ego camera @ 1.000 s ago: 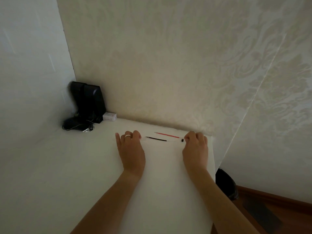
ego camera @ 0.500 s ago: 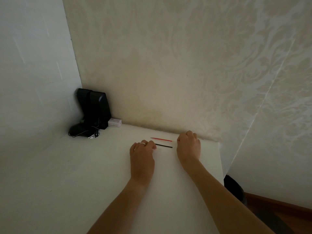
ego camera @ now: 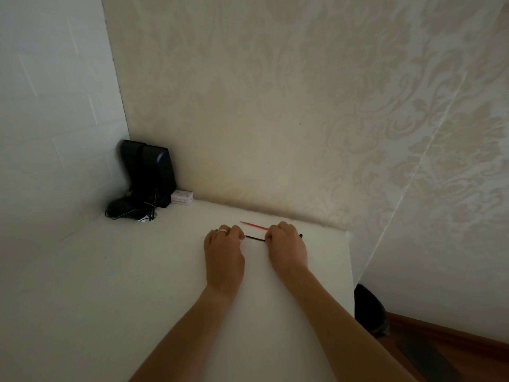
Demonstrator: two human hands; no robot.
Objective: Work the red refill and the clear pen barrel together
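The left hand [ego camera: 223, 253], with a ring on one finger, lies knuckles-up on the white table [ego camera: 110, 299], its fingers curled down onto the left end of a thin black pen refill [ego camera: 254, 238]. The right hand [ego camera: 287, 249] sits just to the right, its fingers curled over the refill's other end; a small dark tip shows past its far right side. Both hands seem to pinch the refill, though the fingertips are hidden beneath the knuckles, so the exact hold cannot be told. Only a short stretch of the black refill shows between the two hands, lying flat on the table near its far edge.

Just beyond it, closer to the wall, a red refill [ego camera: 254, 225] lies loose on the table, touched by neither hand as far as can be seen.

As a judgement, work on the black refill is under way and not finished, since both hands are on it, and the red one waits untouched.

Far left, in the corner, stand two black speakers [ego camera: 150, 172] with a tangle of cable and a small white box [ego camera: 181, 197] beside them. Patterned wallpaper [ego camera: 303, 106] rises behind.
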